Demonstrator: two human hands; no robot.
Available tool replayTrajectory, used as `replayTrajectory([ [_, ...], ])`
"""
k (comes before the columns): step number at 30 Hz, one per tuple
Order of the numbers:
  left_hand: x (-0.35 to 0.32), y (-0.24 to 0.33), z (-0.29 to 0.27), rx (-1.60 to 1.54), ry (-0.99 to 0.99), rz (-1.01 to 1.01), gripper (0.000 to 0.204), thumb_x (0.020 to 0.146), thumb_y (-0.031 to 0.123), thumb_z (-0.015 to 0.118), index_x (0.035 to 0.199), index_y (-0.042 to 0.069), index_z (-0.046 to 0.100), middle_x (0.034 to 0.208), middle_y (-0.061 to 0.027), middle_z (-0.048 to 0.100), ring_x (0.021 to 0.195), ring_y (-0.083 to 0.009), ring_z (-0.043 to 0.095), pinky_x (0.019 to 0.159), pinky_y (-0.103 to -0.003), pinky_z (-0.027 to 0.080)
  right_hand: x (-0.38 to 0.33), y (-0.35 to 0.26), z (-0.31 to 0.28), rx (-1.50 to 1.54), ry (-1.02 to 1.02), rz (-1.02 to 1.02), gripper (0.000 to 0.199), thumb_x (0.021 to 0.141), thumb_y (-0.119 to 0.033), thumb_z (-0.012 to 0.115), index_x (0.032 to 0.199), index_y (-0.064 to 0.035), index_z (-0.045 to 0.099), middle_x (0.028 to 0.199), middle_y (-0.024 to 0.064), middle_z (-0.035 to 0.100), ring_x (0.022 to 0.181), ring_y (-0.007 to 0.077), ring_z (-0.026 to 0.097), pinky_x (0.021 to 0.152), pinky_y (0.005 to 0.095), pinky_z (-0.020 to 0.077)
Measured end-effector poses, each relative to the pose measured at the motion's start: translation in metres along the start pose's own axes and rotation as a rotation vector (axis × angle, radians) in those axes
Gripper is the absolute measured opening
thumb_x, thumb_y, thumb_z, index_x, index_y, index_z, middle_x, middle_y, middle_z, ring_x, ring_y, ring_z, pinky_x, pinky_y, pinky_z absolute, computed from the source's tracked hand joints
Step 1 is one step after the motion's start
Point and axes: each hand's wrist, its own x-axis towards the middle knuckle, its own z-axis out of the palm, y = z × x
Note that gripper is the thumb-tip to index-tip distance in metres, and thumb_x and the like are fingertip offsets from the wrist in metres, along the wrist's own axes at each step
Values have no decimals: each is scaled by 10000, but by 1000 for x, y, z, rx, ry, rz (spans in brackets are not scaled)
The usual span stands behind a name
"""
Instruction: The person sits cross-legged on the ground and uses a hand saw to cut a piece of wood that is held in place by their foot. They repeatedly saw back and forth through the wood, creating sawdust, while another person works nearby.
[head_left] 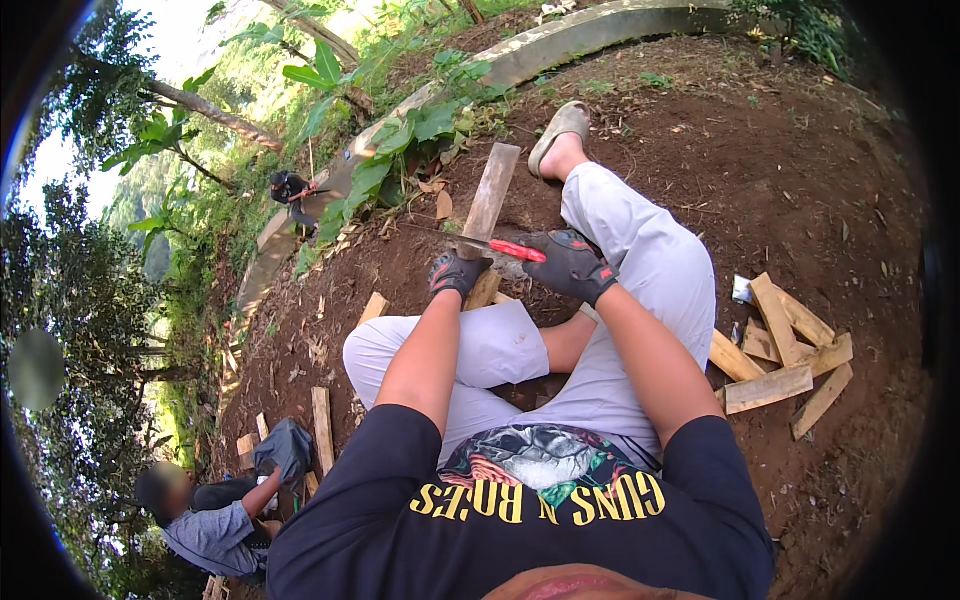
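Note:
Dark work gloves cover both of my hands. My right hand [568, 262] is closed around the red handle of a hand saw [517, 250]. The saw's thin blade points left, across the lower part of a wooden plank [491, 192]; its teeth are too small to make out. My left hand [457, 273] is closed on the near end of that plank, just below the blade. The plank slants up and away from me. Under its near end, beside my left hand, lies another wood piece [484, 290]. The fingertips of my left hand are partly hidden.
I sit on brown soil, legs bent. Cut wood pieces [768, 392] lie heaped at right; another plank [322, 430] lies at left. One person [225, 520] sits at lower left with a dark bag [287, 452]; another [296, 192] is farther off by a low concrete wall [520, 55].

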Motion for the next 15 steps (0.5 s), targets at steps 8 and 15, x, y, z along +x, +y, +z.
replayTrajectory([
  [8, -7, -11, 21, -151, -83, 175, 1020, 812, 733, 775, 1529, 35, 580, 1511, -272, 628, 1422, -433, 591, 1186, -495, 475, -24, -3, -11, 61, 131, -56, 425, 917, -316, 696, 1289, -123, 762, 987, 230, 777, 901, 416, 756, 833, 514, 575],
  [15, 5, -30, 41, -172, -19, 211, 892, 834, 644, 816, 1454, 27, 641, 1442, -264, 675, 1347, -426, 649, 1135, -497, 518, -21, -22, 2, 174, 30, -108, 659, 942, -418, 772, 1513, -116, 640, 1390, 205, 718, 1266, 381, 695, 1085, 444, 532],
])
